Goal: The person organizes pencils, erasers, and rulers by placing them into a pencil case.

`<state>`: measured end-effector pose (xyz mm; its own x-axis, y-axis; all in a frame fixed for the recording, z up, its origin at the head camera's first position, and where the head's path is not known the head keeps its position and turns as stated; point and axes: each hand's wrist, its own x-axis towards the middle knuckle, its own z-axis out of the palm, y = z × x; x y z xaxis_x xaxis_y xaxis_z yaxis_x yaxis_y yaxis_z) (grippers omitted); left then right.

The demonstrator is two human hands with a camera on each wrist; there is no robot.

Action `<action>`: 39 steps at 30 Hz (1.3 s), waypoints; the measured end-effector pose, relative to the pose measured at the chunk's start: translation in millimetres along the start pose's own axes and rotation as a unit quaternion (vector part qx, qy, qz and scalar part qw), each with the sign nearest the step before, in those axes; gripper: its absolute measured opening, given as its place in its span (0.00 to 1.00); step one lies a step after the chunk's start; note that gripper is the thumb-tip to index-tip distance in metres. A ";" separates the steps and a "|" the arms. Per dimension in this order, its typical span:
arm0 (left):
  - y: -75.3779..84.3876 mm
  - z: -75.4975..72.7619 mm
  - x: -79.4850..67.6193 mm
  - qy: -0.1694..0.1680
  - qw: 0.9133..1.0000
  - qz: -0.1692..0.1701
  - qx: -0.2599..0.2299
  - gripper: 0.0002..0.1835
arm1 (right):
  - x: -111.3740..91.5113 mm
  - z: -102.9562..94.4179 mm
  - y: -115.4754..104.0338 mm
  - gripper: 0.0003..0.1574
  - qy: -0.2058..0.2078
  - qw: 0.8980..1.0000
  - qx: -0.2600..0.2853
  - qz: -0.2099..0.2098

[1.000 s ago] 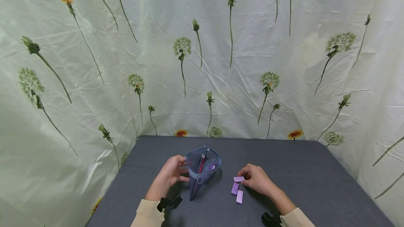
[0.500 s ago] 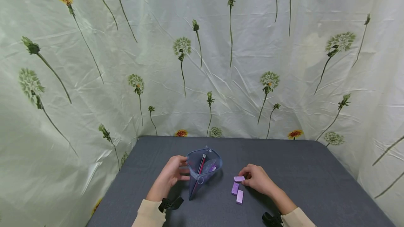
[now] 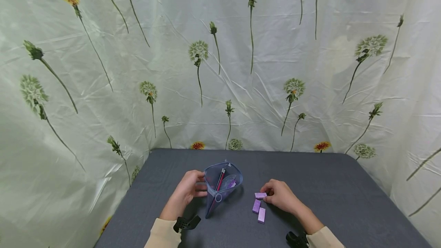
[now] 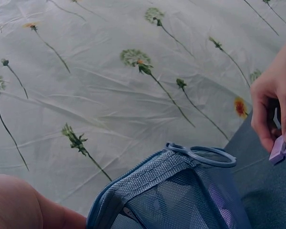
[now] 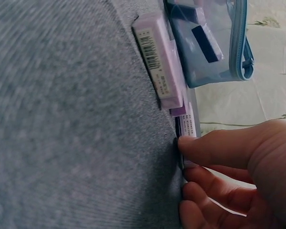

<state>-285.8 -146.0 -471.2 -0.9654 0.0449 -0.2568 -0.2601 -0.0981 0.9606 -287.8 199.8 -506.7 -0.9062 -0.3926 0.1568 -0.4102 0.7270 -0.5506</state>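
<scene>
My left hand (image 3: 188, 187) holds a blue zippered mesh pencil pouch (image 3: 211, 198) by its left side, mouth open and facing up. Inside the pouch stand dark and red pencils (image 3: 220, 179), with a clear piece and some purple items (image 5: 207, 43) beside them. To the right of the pouch, my right hand (image 3: 280, 195) pinches a small lilac eraser (image 3: 260, 195) between thumb and fingers, low at the table. Closer to me lie a darker purple eraser (image 3: 256, 206) and another lilac eraser (image 3: 261, 215), whose barcode label shows in the right wrist view.
A dark grey cloth covers the table (image 3: 310, 179). Behind it and to the left hangs a pale curtain (image 3: 258, 118) printed with dandelions. A ring pull (image 4: 209, 156) sticks out from the pouch's rim. Black straps (image 3: 186, 223) sit on both wrists.
The pouch and left hand have shifted very slightly to the right since the first frame. My right hand stays in place at the lilac eraser.
</scene>
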 end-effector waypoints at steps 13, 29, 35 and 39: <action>-0.8 2.2 -4.2 -0.064 0.997 0.018 -0.026 0.06 | 0.7 -4.3 -8.7 0.11 0.000 1.000 -0.006 -0.002; -3.6 5.3 -4.9 -0.114 0.991 0.012 -0.064 0.12 | 5.9 -18.3 -28.8 0.10 0.039 0.999 -0.012 -0.016; -4.7 4.4 -4.8 -0.131 0.989 0.014 -0.074 0.12 | 12.6 -23.9 -40.7 0.10 0.043 0.999 -0.006 -0.022; -6.2 4.4 -4.1 -0.145 0.985 0.011 -0.092 0.12 | 16.4 -26.6 -49.1 0.11 0.047 0.999 -0.007 -0.019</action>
<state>-280.1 -141.2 -475.6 -0.9324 0.3197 -0.1687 -0.2628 -0.2790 0.9237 -285.2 172.7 -455.3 -0.8955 -0.3660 0.2532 -0.4449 0.7204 -0.5321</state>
